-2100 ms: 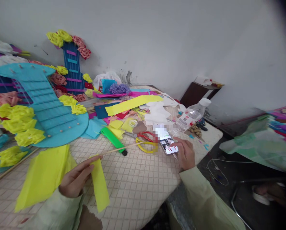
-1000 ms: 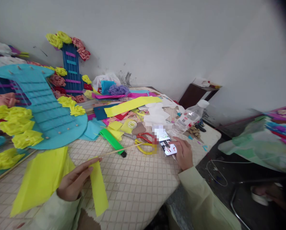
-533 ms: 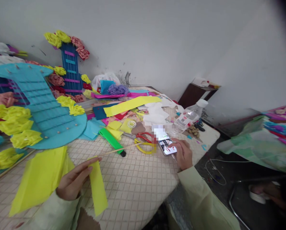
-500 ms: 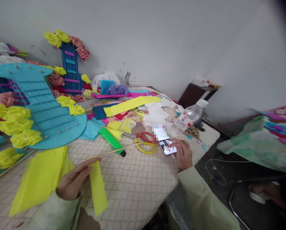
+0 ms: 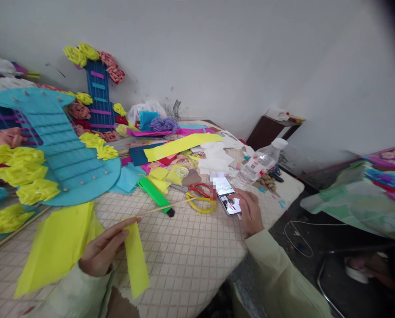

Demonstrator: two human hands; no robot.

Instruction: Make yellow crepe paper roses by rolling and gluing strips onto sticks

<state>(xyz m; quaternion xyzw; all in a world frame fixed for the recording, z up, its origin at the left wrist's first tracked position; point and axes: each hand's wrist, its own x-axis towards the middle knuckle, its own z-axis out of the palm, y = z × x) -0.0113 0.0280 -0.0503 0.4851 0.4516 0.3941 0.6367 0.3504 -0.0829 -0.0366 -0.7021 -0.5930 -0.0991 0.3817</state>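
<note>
Left hand (image 5: pixel 100 251) pinches stick (image 5: pixel 154 210) and yellow strip (image 5: pixel 136 260) above tabletop (image 5: pixel 184 251). Right hand (image 5: pixel 249 213) at phone (image 5: pixel 229 199); grip unclear. Step looks like phone use; next move probably needs right hand free, left pinch steady.

Hands (image 5: pixel 100 251) (image 5: pixel 251 213): two. Phone (image 5: pixel 229 198): one. Bottle (image 5: pixel 257 165): one. Tape roll (image 5: pixel 183 171): one.

Light is soft and dim, the phone screen (image 5: pixel 224 184) glows, and the upper-right corner darkens.
</note>
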